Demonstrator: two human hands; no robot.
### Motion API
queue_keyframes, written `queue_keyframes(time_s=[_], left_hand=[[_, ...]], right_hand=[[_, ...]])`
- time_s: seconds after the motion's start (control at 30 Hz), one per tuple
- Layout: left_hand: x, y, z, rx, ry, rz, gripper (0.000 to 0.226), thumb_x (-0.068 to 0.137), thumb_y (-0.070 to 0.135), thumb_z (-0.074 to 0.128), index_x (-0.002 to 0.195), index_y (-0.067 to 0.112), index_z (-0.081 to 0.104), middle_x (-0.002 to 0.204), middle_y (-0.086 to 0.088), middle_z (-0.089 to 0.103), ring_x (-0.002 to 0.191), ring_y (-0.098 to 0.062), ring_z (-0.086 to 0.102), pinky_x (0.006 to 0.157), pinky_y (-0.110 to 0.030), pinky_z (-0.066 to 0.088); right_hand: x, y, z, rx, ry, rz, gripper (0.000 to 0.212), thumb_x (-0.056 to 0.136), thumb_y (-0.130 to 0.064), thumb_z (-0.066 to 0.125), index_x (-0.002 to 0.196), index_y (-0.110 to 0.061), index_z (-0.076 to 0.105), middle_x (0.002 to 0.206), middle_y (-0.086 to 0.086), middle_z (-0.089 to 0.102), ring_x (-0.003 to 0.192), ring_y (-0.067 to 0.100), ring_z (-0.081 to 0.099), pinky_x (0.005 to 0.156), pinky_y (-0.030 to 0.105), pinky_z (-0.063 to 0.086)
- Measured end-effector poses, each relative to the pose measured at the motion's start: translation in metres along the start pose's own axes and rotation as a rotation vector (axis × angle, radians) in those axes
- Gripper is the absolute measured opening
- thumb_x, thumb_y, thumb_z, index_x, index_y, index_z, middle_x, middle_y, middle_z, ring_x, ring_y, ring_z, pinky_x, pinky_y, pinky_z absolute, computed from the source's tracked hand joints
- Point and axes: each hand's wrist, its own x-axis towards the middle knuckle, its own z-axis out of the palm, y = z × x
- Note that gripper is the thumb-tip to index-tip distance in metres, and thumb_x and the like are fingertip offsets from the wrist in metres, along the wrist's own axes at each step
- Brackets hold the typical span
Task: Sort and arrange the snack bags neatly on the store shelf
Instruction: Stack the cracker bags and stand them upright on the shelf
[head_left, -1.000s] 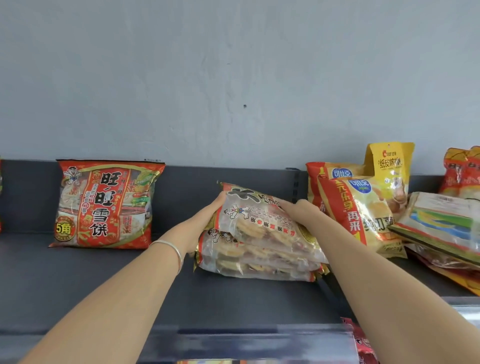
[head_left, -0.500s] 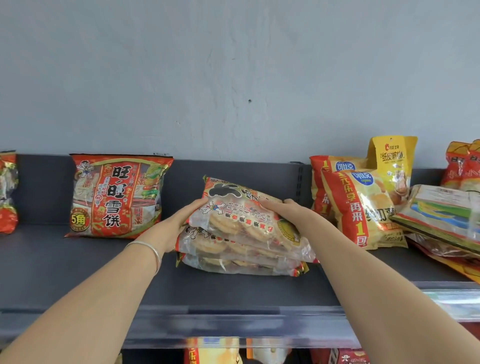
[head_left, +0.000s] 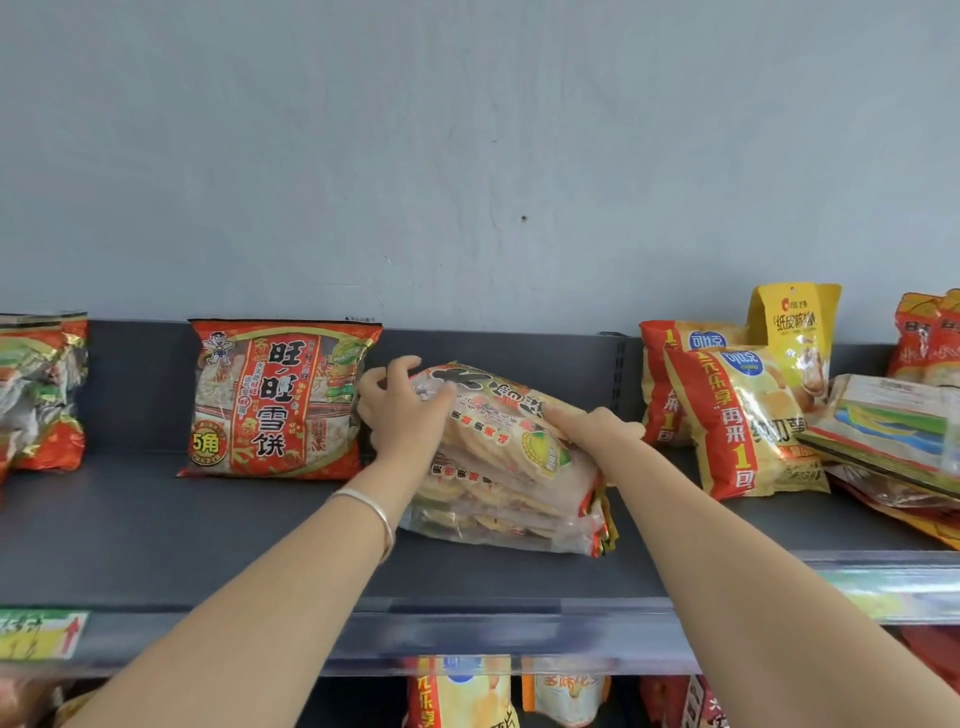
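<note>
A stack of clear cracker bags (head_left: 511, 491) lies on the dark grey shelf (head_left: 156, 530), its top bag tilted up toward the back panel. My left hand (head_left: 402, 415) grips the top bag's left upper corner, fingers spread over it. On the same bag's right edge rests my right hand (head_left: 597, 434), holding it. Just left of the stack a red rice-cracker bag (head_left: 280, 400) stands upright against the back panel.
Red-and-yellow snack bags (head_left: 727, 415) and a yellow pouch (head_left: 795, 332) stand at the right, with flat packs (head_left: 893, 431) piled beside them. Another red bag (head_left: 41, 389) sits at the far left. A price rail (head_left: 467, 623) runs along the shelf front; more bags hang below.
The stack and both hands have shifted left along the shelf toward the red rice-cracker bag. My left hand has climbed to the top bag's upper left corner.
</note>
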Motion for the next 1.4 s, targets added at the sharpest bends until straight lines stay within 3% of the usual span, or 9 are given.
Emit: queue_keyframes(time_s=[0.13, 0.27, 0.47, 0.6, 0.87, 0.93, 1.07, 1.23, 1.4], left_hand=[[-0.010, 0.013, 0.009, -0.237, 0.100, -0.129, 0.087, 0.078, -0.005, 0.068, 0.145, 0.030, 0.025, 0.156, -0.003, -0.012, 0.141, -0.022, 0.020, 0.096, -0.024, 0.039], [-0.013, 0.014, 0.009, -0.395, 0.171, -0.160, 0.101, 0.078, -0.016, 0.060, 0.149, 0.035, 0.009, 0.154, 0.000, -0.024, 0.143, -0.021, 0.019, 0.092, -0.024, 0.045], [-0.011, -0.005, 0.011, -0.733, -0.150, -0.627, 0.109, 0.071, 0.030, 0.079, 0.148, 0.036, 0.002, 0.150, -0.006, 0.031, 0.131, -0.033, 0.040, 0.102, -0.054, 0.040], [-0.023, 0.005, 0.018, -0.724, -0.332, -0.655, 0.101, 0.072, 0.024, 0.080, 0.146, 0.029, 0.011, 0.139, -0.009, 0.045, 0.120, -0.032, 0.049, 0.095, -0.054, 0.045], [-0.011, 0.005, 0.021, -0.806, -0.297, -0.563, 0.073, 0.076, 0.012, 0.072, 0.136, 0.024, 0.032, 0.122, -0.008, 0.055, 0.102, -0.027, 0.058, 0.076, -0.039, 0.051], [-0.003, 0.007, 0.021, -0.808, -0.307, -0.498, 0.071, 0.076, 0.014, 0.072, 0.136, 0.024, 0.035, 0.121, -0.008, 0.058, 0.102, -0.027, 0.061, 0.085, -0.043, 0.052], [0.013, 0.019, 0.019, -0.831, -0.402, -0.297, 0.053, 0.081, 0.008, 0.068, 0.127, 0.019, 0.046, 0.108, -0.008, 0.066, 0.084, -0.024, 0.070, 0.064, -0.034, 0.057], [0.038, 0.037, 0.032, -0.750, -0.493, -0.078, 0.039, 0.083, 0.006, 0.066, 0.115, 0.024, 0.052, 0.109, -0.003, 0.066, 0.092, -0.023, 0.069, 0.075, -0.036, 0.057], [0.080, 0.052, 0.056, -0.489, -0.410, 0.116, 0.056, 0.088, 0.008, 0.062, 0.136, 0.024, 0.039, 0.127, 0.004, 0.054, 0.111, -0.016, 0.057, 0.087, -0.032, 0.052]], right_hand=[[-0.010, 0.002, -0.004, 0.020, -0.015, -0.024, 0.085, 0.074, -0.078, 0.050, 0.130, -0.015, 0.053, 0.131, 0.012, 0.051, 0.116, 0.026, 0.053, 0.093, 0.040, 0.053], [-0.012, 0.002, -0.007, -0.193, 0.056, -0.080, 0.088, 0.072, -0.082, 0.038, 0.133, -0.020, 0.052, 0.146, 0.004, 0.041, 0.134, 0.035, 0.037, 0.108, 0.055, 0.032], [-0.025, -0.004, 0.000, 0.015, -0.061, -0.094, 0.066, 0.091, -0.059, 0.048, 0.135, -0.009, 0.048, 0.126, 0.008, 0.060, 0.113, 0.027, 0.059, 0.095, 0.035, 0.050], [-0.032, -0.007, 0.000, 0.059, -0.041, -0.104, 0.070, 0.087, -0.061, 0.052, 0.135, -0.009, 0.047, 0.127, 0.010, 0.059, 0.112, 0.028, 0.059, 0.094, 0.042, 0.052], [-0.030, 0.004, -0.012, 0.070, 0.228, -0.176, 0.069, 0.078, -0.066, 0.044, 0.134, -0.025, 0.041, 0.130, 0.008, 0.054, 0.112, 0.030, 0.056, 0.093, 0.050, 0.049], [-0.028, 0.002, -0.019, 0.126, 0.233, -0.207, 0.074, 0.084, -0.065, 0.044, 0.144, -0.024, 0.032, 0.141, 0.009, 0.047, 0.122, 0.033, 0.051, 0.100, 0.052, 0.044], [-0.024, -0.010, -0.034, 0.343, 0.151, -0.273, 0.074, 0.094, -0.056, 0.043, 0.153, -0.019, 0.017, 0.156, 0.009, 0.029, 0.139, 0.032, 0.034, 0.108, 0.046, 0.033], [-0.007, -0.015, -0.053, 0.720, 0.016, -0.361, 0.043, 0.086, -0.040, 0.068, 0.117, -0.013, 0.054, 0.110, 0.003, 0.065, 0.089, 0.017, 0.063, 0.070, 0.031, 0.054], [0.036, -0.028, -0.070, 0.920, 0.145, -0.449, 0.043, 0.078, -0.027, 0.079, 0.106, -0.015, 0.049, 0.102, 0.002, 0.060, 0.091, 0.017, 0.062, 0.074, 0.030, 0.054]])
